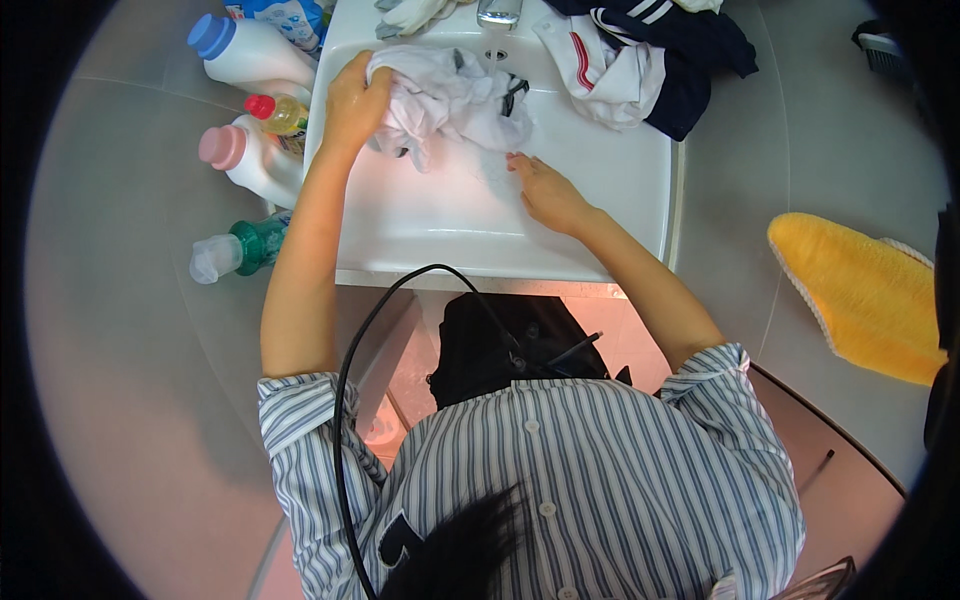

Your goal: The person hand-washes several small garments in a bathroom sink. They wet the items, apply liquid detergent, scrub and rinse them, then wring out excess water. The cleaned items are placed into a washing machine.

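A wet white garment (pixel 450 97) with dark trim lies bunched in the white washbasin (pixel 600 210). My left hand (pixel 356 101) grips its left end close to the basin's left rim. Water runs from the metal faucet (pixel 499 13) onto the cloth's back part. Just off the garment's lower right edge, my right hand (pixel 551 191) hovers over the basin with fingers slightly bent and nothing in it. Some of the garment is folded under itself and hidden.
On the left stand a blue-capped bottle (pixel 259 60), a red-capped bottle (pixel 281 114), a pink-capped bottle (pixel 255 157) and a green bottle (pixel 251 244). Dark and white clothes (pixel 667 67) drape over the back right rim. A black cable (pixel 352 360) hangs before me; a yellow cloth (pixel 855 292) is at right.
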`<state>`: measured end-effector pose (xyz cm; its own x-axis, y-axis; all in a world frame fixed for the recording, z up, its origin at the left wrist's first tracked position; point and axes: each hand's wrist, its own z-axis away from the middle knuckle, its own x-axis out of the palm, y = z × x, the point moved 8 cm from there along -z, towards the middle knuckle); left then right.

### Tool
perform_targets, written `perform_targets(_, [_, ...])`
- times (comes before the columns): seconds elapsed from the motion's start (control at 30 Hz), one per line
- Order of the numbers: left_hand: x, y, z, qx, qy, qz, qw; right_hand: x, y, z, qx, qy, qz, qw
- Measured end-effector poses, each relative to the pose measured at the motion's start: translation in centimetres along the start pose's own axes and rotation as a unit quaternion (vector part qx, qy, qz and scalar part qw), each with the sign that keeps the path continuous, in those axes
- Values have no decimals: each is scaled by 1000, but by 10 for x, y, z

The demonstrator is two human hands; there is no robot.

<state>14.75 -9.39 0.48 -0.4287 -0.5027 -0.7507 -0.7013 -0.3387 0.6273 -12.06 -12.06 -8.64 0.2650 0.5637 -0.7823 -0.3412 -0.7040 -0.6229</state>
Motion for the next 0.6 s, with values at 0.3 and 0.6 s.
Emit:
perform_targets(0.3, [11, -31, 31, 32, -72, -97, 992, 56, -30, 28, 61, -280, -213, 934])
perform_targets(0.6, [-41, -8, 68, 105, -23, -6, 994, -10, -56, 56, 126, -189, -386, 894])
